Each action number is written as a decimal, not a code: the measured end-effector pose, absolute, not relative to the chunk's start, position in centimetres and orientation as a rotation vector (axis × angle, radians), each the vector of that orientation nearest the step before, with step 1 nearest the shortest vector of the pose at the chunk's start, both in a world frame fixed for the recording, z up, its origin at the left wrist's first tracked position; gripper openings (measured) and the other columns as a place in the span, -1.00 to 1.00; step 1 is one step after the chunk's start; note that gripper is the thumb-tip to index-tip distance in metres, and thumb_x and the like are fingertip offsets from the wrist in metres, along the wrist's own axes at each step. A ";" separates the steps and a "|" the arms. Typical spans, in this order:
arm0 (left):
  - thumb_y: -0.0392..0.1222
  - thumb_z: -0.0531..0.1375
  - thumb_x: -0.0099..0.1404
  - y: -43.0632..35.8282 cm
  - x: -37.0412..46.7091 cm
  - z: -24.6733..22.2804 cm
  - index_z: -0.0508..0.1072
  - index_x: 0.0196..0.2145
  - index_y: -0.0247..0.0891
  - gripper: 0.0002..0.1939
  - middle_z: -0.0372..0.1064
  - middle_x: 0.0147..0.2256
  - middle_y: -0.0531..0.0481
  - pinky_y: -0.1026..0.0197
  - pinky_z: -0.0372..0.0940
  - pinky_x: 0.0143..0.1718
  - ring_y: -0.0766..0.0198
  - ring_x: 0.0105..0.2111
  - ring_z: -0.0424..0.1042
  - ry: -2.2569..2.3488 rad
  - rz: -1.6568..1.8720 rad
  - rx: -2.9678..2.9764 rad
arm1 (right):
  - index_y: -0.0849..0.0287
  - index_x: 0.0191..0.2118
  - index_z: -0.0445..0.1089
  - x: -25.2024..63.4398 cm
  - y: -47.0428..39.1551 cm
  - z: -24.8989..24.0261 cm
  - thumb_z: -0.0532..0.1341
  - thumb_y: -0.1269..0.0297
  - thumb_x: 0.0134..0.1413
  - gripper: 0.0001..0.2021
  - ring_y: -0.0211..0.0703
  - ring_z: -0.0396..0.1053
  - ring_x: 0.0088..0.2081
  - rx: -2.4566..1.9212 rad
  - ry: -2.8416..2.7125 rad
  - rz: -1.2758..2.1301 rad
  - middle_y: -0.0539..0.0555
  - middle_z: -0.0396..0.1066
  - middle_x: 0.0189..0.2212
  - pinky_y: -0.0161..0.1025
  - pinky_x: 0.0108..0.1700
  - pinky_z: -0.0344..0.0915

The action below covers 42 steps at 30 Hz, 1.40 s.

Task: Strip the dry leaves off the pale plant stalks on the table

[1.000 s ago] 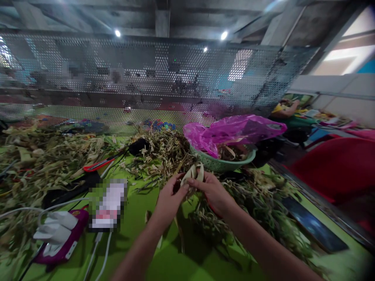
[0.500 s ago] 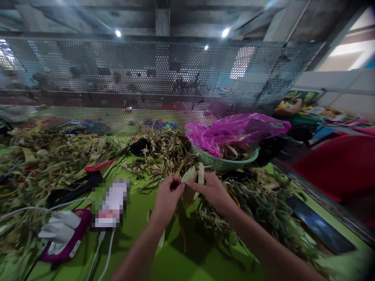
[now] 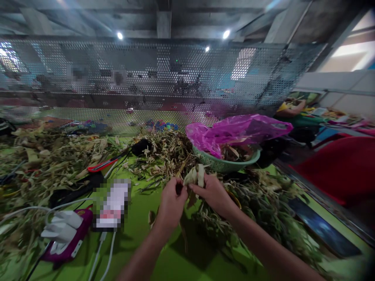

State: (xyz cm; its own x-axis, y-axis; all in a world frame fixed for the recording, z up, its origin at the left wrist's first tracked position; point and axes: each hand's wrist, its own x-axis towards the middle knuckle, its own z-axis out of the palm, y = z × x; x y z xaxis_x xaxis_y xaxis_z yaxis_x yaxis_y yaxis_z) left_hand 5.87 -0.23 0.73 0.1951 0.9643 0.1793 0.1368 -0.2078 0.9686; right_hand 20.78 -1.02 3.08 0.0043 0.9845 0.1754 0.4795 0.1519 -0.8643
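A pale, folded dried leaf strip (image 3: 193, 175) is held between my two hands above the green table, with a loop standing up on its right side. My left hand (image 3: 172, 199) is closed in a pinch at the strip's lower left edge. Thumb and fingers of my right hand (image 3: 215, 195) grip the strip from the right, close to the left fingertips. Part of the leaf hangs below the fingers, half hidden. Behind the hands lies a heap of dried leaf scraps (image 3: 170, 150).
A green basket (image 3: 225, 164) with a purple plastic bag (image 3: 240, 130) stands behind. To the left are a red cutter knife (image 3: 102, 165), a blurred-out phone (image 3: 113, 205) and a purple power strip (image 3: 72, 242) with cables. A dark phone (image 3: 325, 226) lies right; a co-worker's arm (image 3: 294, 109) shows beyond.
My left hand has turned and shifted slightly right and down, its fingers closing tighter at the leaf. The leaf strip looks more bunched; its loop has bent over. The view has shifted slightly.
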 end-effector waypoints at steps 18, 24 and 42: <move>-0.19 0.22 0.17 1.3 0.6 5.9 0.31 -0.31 -0.23 -0.84 0.27 -0.47 0.14 0.31 0.24 -0.41 0.46 -0.59 0.20 0.629 1.782 0.948 | 0.16 -0.46 0.26 24.4 1.8 2.3 0.26 0.19 -0.18 -0.80 -0.27 0.13 -0.54 -1.428 -1.131 0.703 -0.10 0.19 -0.62 -0.29 -0.44 0.11; -0.13 0.23 0.15 2.0 1.5 4.2 0.30 -0.33 -0.21 -0.81 0.28 -0.45 0.15 0.37 0.19 -0.45 0.45 -0.53 0.25 0.828 1.593 0.856 | 0.18 -0.43 0.30 22.6 0.5 3.3 0.34 0.13 -0.20 -0.72 -0.33 0.09 -0.58 -1.301 -1.038 1.016 -0.11 0.23 -0.60 -0.32 -0.51 0.05; -0.12 0.13 0.19 -1.5 6.8 2.2 0.33 -0.03 -0.18 -0.63 0.43 -0.27 -0.05 0.25 0.29 -0.28 0.24 -0.27 0.41 0.859 0.892 1.005 | 0.13 -0.35 0.43 19.4 -0.9 3.4 0.22 0.19 0.02 -0.86 -0.01 0.28 -0.12 -1.254 -1.490 0.593 0.10 0.38 -0.27 -0.10 -0.02 0.20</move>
